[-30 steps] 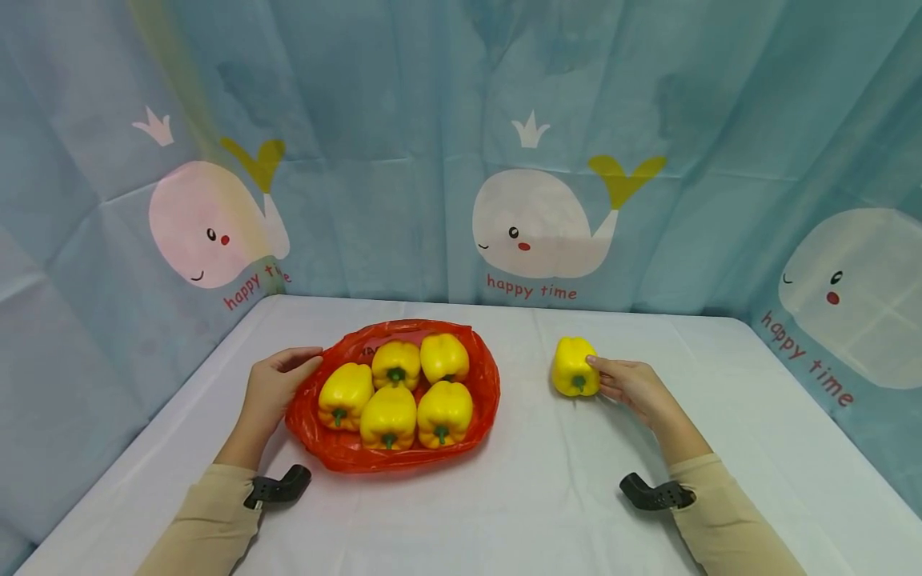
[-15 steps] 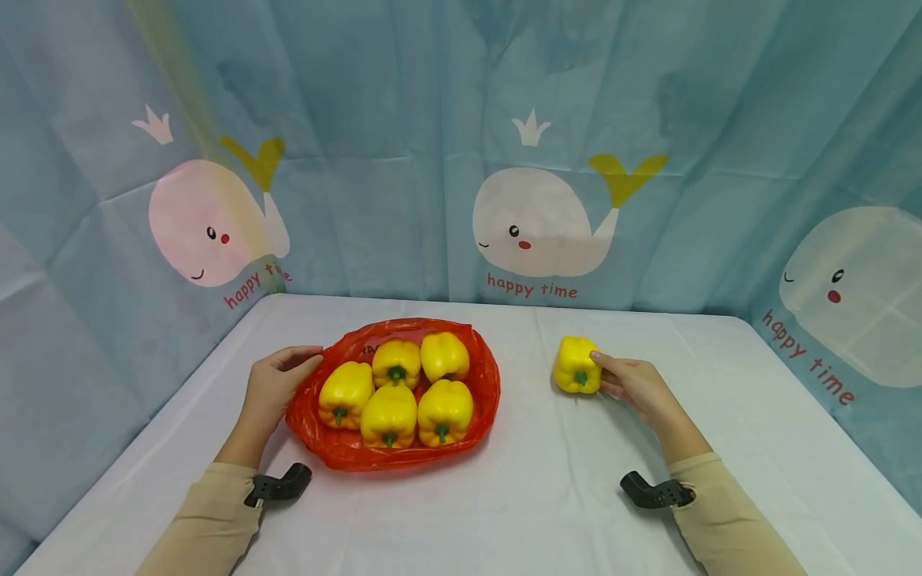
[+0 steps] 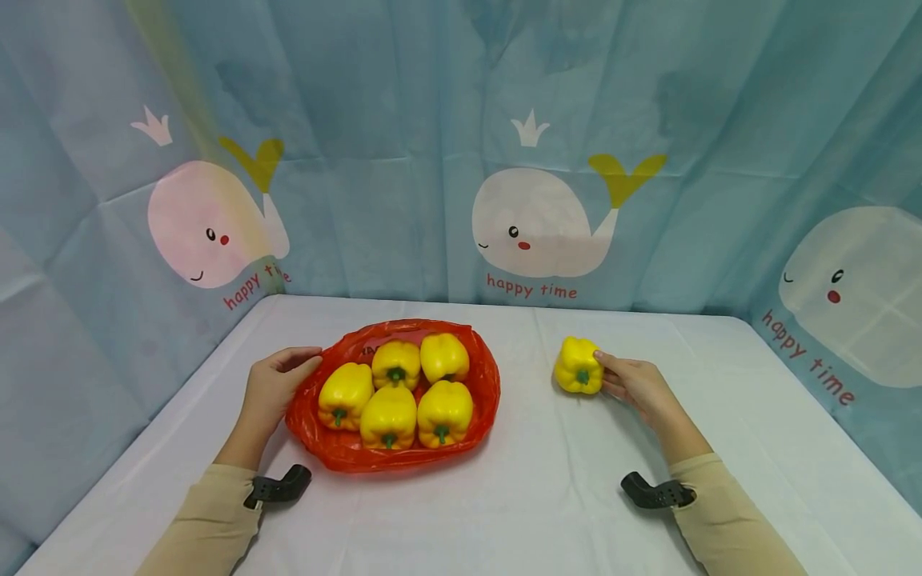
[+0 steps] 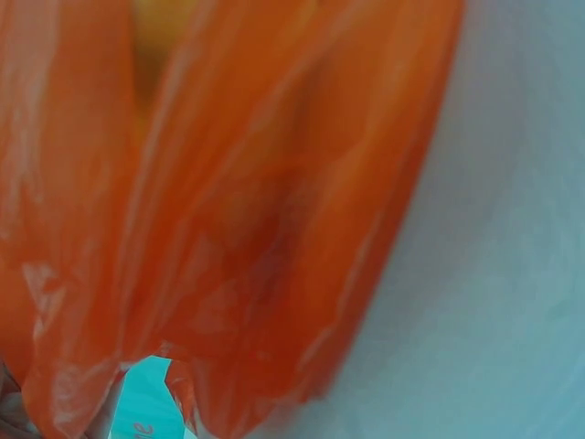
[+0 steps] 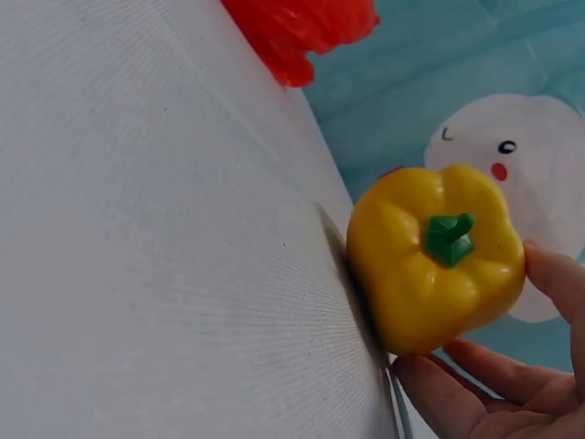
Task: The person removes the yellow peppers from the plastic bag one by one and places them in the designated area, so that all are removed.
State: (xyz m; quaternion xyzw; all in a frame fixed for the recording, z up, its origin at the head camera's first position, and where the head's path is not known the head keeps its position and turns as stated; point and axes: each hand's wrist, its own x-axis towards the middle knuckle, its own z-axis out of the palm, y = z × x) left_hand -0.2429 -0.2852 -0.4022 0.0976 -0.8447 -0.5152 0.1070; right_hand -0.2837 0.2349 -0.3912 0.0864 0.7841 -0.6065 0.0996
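Observation:
My left hand (image 3: 277,388) pinches the left rim of a red plastic bag (image 3: 338,458), which is spread open like a bowl on the table. Several yellow bell peppers (image 3: 389,416) with green stems sit inside it. To the right of the bag, my right hand (image 3: 637,388) holds a single yellow bell pepper (image 3: 579,364) by its right side. In the right wrist view, the thumb touches one side of that pepper (image 5: 430,293) and the fingers lie under another, its green stem facing the camera. The left wrist view is mostly filled by the bag's crinkled side (image 4: 247,201).
A white cloth (image 3: 519,488) covers the table. Behind it hangs a blue curtain (image 3: 403,160) printed with whales and lettering. Each wrist carries a black camera mount (image 3: 657,492) that juts inward over the table.
The single pepper has shifted slightly to the right and turned a little in my right hand, its stem now a bit higher. The left hand and the bag have stayed put.

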